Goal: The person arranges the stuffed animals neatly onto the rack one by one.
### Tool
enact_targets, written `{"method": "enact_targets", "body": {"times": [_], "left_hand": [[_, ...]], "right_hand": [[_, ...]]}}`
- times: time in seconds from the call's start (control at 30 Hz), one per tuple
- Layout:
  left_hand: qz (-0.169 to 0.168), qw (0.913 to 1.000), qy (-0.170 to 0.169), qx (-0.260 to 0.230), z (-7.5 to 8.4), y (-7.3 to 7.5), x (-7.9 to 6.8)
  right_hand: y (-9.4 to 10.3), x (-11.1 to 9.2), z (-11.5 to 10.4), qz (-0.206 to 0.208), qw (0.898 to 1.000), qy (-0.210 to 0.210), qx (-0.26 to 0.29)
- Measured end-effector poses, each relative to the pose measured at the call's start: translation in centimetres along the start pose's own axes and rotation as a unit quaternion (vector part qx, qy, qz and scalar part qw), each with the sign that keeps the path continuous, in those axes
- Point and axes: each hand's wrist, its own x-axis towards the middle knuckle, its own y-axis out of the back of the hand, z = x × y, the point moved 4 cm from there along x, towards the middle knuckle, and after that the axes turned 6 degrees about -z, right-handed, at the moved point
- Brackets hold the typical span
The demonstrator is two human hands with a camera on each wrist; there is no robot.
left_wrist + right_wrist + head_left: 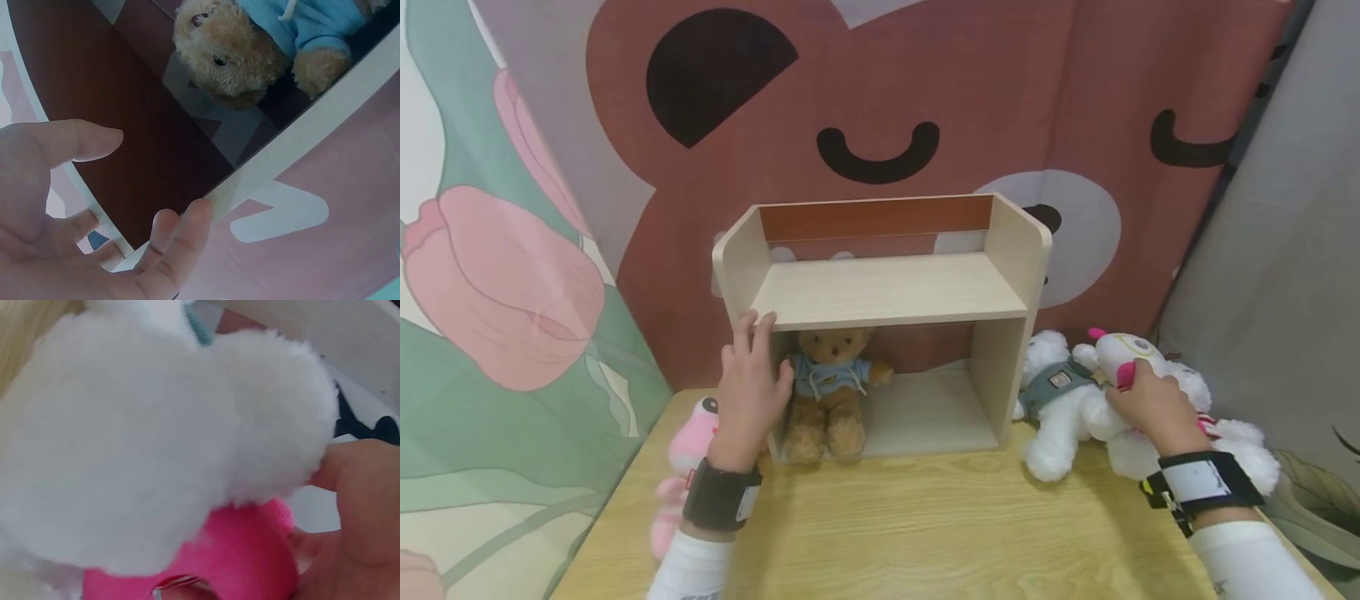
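Note:
My left hand (748, 404) touches the front left edge of a pale wooden two-tier shelf (891, 292); its fingertips rest on the board and the thumb stands apart. Inside the lower tier, at the left, sits a brown teddy bear (827, 417) in a blue hoodie, which also shows in the left wrist view. Right of the shelf, my right hand (1157, 408) grips a white and pink plush toy (1131, 350) with a yellow-ringed eye. Against it lies a white plush toy (1056, 392) in a grey-green vest. White fur (125, 437) fills much of the right wrist view.
A pink plush toy (688, 446) stands at the table's left side, partly behind my left wrist. More white fluffy plush (1240, 454) lies by my right wrist. The wooden table (910, 533) meets a brown cartoon-printed curtain (1022, 92) behind the shelf.

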Motion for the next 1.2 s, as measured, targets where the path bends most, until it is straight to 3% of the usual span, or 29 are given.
{"method": "enact_targets", "body": {"times": [0.13,0.47,0.63,0.87,0.93,1.07,1.2], "left_hand": [[0.002,1.0000,0.000,0.003,0.0,0.1,0.0],[0.007,1.0000,0.000,0.000,-0.2,0.1,-0.1],[0.009,1.0000,0.001,0.001,-0.3,0.1,-0.2],[0.001,1.0000,0.003,0.002,-0.2,-0.3,0.0],[-0.002,1.0000,0.003,0.003,-0.2,-0.4,0.1],[-0.002,1.0000,0.001,0.010,-0.1,-0.4,0.0],[0.000,0.9999,0.000,0.015,0.0,-0.3,-0.2]], "right_hand": [[-0.3,0.7,0.7,-0.016,1.000,0.011,0.017],[-0.5,1.8,2.0,-0.063,0.997,-0.013,0.045],[-0.4,2.0,2.1,-0.048,0.998,-0.008,0.043],[-0.6,1.9,2.8,-0.060,0.988,-0.106,0.091],[-0.7,1.8,2.8,-0.061,0.987,-0.116,0.098],[-0.7,1.6,2.1,-0.020,0.995,-0.072,0.060],[-1.1,1.2,-0.5,0.085,0.996,0.000,-0.021]]}}
